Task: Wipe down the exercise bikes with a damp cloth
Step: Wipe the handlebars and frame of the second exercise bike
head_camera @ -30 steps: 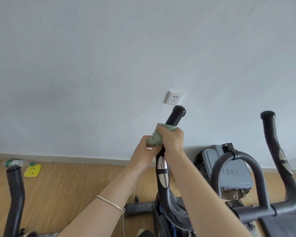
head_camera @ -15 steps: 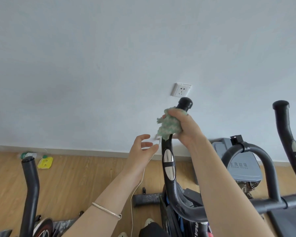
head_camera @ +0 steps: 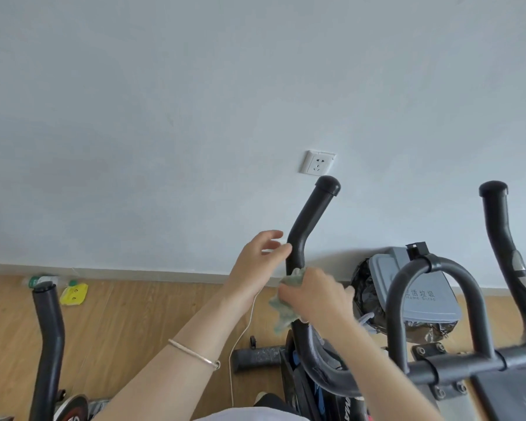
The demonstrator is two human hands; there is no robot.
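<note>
Cloth (head_camera: 286,302) now lower on handlebar (head_camera: 308,220), right hand (head_camera: 313,296) clamped round it; left hand (head_camera: 260,259) released, fingers spread. Top wiped; stem next.

White square wall socket (head_camera: 317,163) on pale blue-grey wall (head_camera: 195,101), grey flip-lid bin (head_camera: 419,287) lined with black bag, yellow packet (head_camera: 74,294) and perhaps a green-labelled bottle (head_camera: 40,281) on wooden floor (head_camera: 134,314)

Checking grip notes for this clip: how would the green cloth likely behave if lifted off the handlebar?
Probably floppy: the green cloth bunches under the right hand and a loose corner hangs beside the handlebar. Likely light, since one hand's grip holds it. It looks unlikely to slip, being crumpled fabric.
</note>
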